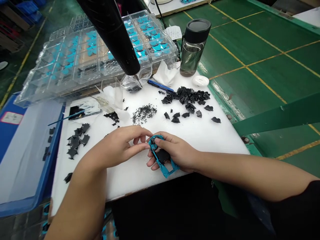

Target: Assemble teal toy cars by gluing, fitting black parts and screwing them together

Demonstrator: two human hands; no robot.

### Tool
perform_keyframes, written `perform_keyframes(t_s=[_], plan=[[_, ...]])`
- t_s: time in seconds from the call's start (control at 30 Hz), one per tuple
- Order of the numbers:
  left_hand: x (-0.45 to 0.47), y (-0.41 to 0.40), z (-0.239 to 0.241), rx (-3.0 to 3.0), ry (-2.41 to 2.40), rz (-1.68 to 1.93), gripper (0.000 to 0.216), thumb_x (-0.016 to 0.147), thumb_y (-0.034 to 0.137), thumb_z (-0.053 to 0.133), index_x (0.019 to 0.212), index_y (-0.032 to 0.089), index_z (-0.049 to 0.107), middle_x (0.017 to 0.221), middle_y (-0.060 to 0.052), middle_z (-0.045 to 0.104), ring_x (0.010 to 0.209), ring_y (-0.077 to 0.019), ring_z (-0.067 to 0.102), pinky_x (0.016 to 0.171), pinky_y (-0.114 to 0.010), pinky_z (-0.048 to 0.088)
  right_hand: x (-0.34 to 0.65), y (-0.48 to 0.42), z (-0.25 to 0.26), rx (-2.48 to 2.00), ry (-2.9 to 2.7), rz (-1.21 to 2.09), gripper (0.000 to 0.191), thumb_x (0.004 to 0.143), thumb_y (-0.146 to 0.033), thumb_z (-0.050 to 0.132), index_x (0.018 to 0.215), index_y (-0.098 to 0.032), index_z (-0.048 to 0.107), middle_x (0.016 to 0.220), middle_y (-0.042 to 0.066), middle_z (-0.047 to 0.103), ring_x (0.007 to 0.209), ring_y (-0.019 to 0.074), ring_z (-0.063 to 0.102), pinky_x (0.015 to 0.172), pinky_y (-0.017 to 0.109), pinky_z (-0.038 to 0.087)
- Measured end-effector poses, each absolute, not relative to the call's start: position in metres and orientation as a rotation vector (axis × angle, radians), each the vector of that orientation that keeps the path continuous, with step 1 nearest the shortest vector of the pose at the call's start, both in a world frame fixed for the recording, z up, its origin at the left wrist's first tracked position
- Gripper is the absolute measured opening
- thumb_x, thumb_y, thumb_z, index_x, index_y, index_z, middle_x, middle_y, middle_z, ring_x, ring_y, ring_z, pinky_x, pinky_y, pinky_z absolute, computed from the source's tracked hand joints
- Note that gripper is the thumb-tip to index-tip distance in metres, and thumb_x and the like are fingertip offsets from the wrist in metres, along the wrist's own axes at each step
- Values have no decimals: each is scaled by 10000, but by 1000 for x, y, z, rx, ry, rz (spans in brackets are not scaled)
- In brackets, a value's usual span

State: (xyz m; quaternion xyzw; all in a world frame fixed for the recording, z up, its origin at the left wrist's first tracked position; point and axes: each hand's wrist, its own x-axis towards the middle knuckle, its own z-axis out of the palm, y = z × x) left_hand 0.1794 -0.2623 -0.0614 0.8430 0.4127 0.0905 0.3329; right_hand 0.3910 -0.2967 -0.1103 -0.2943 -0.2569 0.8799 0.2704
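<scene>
My right hand (178, 150) is closed around a blue plastic frame (167, 171) with black inserts in it, its thumb pressing on the frame's round end. At that round end the curled thumb and index fingertip of my left hand (125, 145) meet the rim; whether a small piece is between them cannot be made out. Beyond my hands lies a heap of tiny black screws (144, 114). Small shaped black parts (187, 95) are piled to the right of it. Several larger black pieces (76, 140) lie to the left.
A black power screwdriver (117, 40) hangs above the white work surface (130, 186). Behind stand clear compartment trays (82, 75) with blue parts, and a lidded drink bottle (193, 50). A blue pen (161, 86) and a white oval case (200, 81) lie nearby. A blue bin (37, 200) is left.
</scene>
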Motion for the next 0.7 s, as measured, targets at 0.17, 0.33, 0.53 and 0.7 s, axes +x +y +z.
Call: perform_keyframes(t_s=[0.17,0.33,0.53,0.7], plan=[[180,-262,-60,2208,1076,254,244,931,382,592,1108,225,652,880,-12,673,752,-132,590,695,-253,489,391,-297,-111,-798,-736,2332,236,943,-419,611,1027,-210,544,787,4,651,705,175,726,681,337,611],[181,-264,-57,2196,1079,239,214,933,345,590,1102,229,648,900,-9,675,776,-129,591,711,-252,486,391,-297,-111,-793,-729,2329,241,924,-403,619,1043,-203,554,787,11,664,704,178,720,696,356,608],[181,-264,-57,2198,1106,229,202,930,308,577,1098,224,652,881,-6,678,769,-127,600,704,-254,486,393,-298,-112,-778,-712,2337,292,809,-198,629,1086,-218,537,845,24,690,821,199,709,783,409,591],[181,-263,-60,2207,1151,220,203,925,317,569,1085,226,656,890,-10,681,780,-136,610,702,-263,491,394,-298,-109,-793,-773,2365,412,768,-128,601,1155,-231,503,879,14,663,862,193,694,770,403,591]])
